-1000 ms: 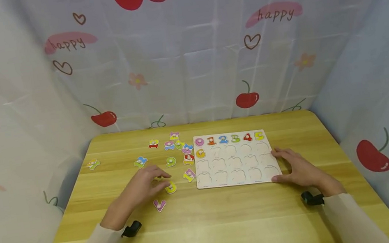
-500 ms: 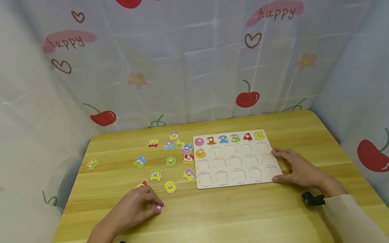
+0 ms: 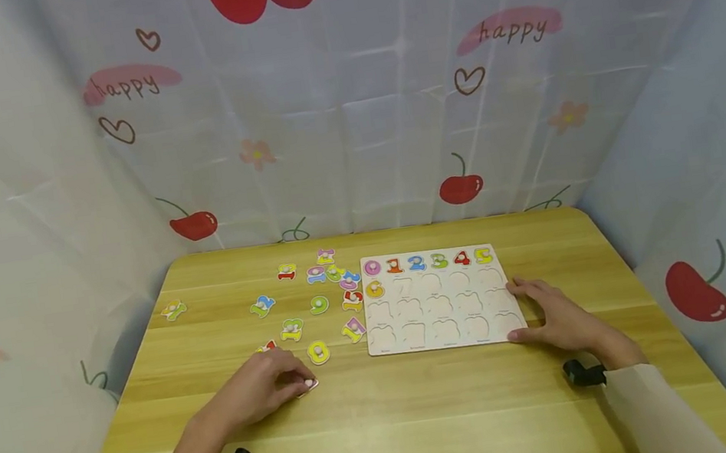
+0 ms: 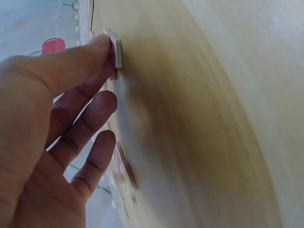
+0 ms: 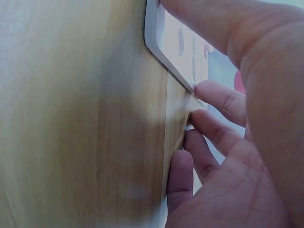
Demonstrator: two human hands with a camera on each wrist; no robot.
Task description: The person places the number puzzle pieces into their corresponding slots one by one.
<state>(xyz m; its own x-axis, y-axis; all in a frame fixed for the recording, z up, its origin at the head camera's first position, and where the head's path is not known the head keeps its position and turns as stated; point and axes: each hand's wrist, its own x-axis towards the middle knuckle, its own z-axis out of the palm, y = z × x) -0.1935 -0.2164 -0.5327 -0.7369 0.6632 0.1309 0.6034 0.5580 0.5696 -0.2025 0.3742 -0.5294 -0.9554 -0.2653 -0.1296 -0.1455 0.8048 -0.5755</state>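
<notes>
My left hand (image 3: 253,387) pinches a purple number 7 puzzle piece (image 4: 115,47) by its knob between thumb and index finger, close above the table; in the head view the fingers cover most of it. The other fingers hang loosely bent. At the right, my right hand (image 3: 560,319) rests on a white wooden number board (image 3: 456,312), thumb on its near right corner and index finger at its right edge. Number pieces 0 to 5 fill the board's top row, and an orange 6 (image 3: 375,289) begins the second. The other recesses are bare.
Several loose number pieces lie left of the board, among them a yellow 0 (image 3: 318,353), a green 9 (image 3: 319,305) and a red-and-yellow 15 (image 3: 352,301). One piece (image 3: 173,309) lies apart at far left. A printed curtain (image 3: 348,120) surrounds the wooden table (image 3: 433,426).
My left hand moved down and left from beside the yellow 0 to the purple 7, pinched it, and has shifted it slightly right. The right hand stays at the board.
</notes>
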